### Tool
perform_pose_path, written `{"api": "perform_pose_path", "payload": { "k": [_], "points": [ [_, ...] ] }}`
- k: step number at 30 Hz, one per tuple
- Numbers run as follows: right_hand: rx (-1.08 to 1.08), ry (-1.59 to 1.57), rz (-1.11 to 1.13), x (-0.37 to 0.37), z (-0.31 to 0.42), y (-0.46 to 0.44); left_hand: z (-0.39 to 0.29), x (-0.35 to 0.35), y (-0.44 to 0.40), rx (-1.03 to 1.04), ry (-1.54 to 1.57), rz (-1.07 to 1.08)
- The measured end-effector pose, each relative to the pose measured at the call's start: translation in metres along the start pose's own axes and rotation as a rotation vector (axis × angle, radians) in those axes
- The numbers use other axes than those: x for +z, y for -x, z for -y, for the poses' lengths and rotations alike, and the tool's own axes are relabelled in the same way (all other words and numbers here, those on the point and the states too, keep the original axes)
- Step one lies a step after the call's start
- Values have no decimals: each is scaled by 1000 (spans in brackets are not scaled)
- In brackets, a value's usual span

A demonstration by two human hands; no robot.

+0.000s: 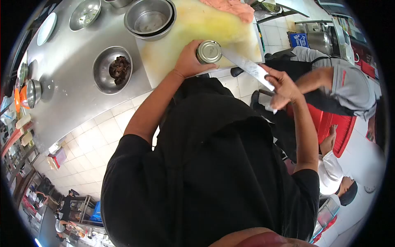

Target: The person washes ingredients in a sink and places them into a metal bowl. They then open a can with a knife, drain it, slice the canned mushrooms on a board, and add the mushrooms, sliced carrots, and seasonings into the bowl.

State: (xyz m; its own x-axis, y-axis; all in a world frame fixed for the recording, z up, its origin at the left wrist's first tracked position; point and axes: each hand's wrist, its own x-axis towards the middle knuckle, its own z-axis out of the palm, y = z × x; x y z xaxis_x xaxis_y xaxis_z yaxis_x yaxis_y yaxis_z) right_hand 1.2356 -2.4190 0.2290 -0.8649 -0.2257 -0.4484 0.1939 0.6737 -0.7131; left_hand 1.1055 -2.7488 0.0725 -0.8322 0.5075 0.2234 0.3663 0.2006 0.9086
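My left hand [190, 61] is wrapped round a metal tin can [209, 52], its flat lid facing up, at the near edge of the cutting board [189, 24]. In my right hand [284, 87] is a wide-bladed knife [249, 69], gripped by the handle. The blade points left, and its tip meets or nearly meets the can's rim; I cannot tell whether it pierces the metal. A stack of metal bowls [150, 20] stands on the board's far left part. Left of the board, a steel bowl [101, 72] holds dark brown food [119, 70].
Pinkish raw meat [232, 8] lies at the board's far edge. A metal bowl [84, 16] and a white plate [46, 29] stand on the steel table [78, 57]. Close on my right are a person in a grey sleeve [349, 82], a red crate [345, 127] and a person in white [331, 175].
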Motion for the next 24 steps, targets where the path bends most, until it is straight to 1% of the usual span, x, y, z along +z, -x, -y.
{"api": "perform_pose_path", "payload": {
  "k": [1, 2, 3, 5, 7, 8, 11, 12, 15, 16, 19, 21, 23, 24],
  "points": [
    [-26, 65, 3, -10, 6, -4, 0, -4, -2, -32, 18, 15],
    [80, 74, 47, -22, 13, -10, 0, -7, -4, -65, 37, 27],
    [8, 152, 21, -30, 22, -17, -2, -9, -6, -70, 36, 45],
    [-7, 356, 57, -51, 57, -36, -5, -14, -10, -79, 36, 68],
    [104, 471, 205, -70, 88, -59, -3, -9, -7, -18, -32, 13],
    [50, 545, 215, -79, 96, -66, -3, -6, -7, 12, -63, -14],
    [6, 903, 242, -88, 161, -68, -4, 1, -8, 3, -77, -28],
    [-71, 930, 235, -94, 166, -67, -2, 3, -7, 14, -80, -62],
    [-70, 956, 259, -101, 188, -63, 1, 9, -4, 39, -91, -128],
    [-14, 956, 284, -100, 191, -64, 2, 10, -4, 40, -94, -128],
    [19, 885, 291, -92, 183, -64, 2, 10, -6, 60, -107, -147],
    [289, 861, 347, -85, 192, -63, 1, 11, -7, 70, -120, -159],
    [635, 707, 340, -66, 216, -55, 2, 13, -5, 72, -137, -166],
    [550, 593, 305, -67, 192, -44, 5, 14, -6, 94, -120, -180]
  ]
}}
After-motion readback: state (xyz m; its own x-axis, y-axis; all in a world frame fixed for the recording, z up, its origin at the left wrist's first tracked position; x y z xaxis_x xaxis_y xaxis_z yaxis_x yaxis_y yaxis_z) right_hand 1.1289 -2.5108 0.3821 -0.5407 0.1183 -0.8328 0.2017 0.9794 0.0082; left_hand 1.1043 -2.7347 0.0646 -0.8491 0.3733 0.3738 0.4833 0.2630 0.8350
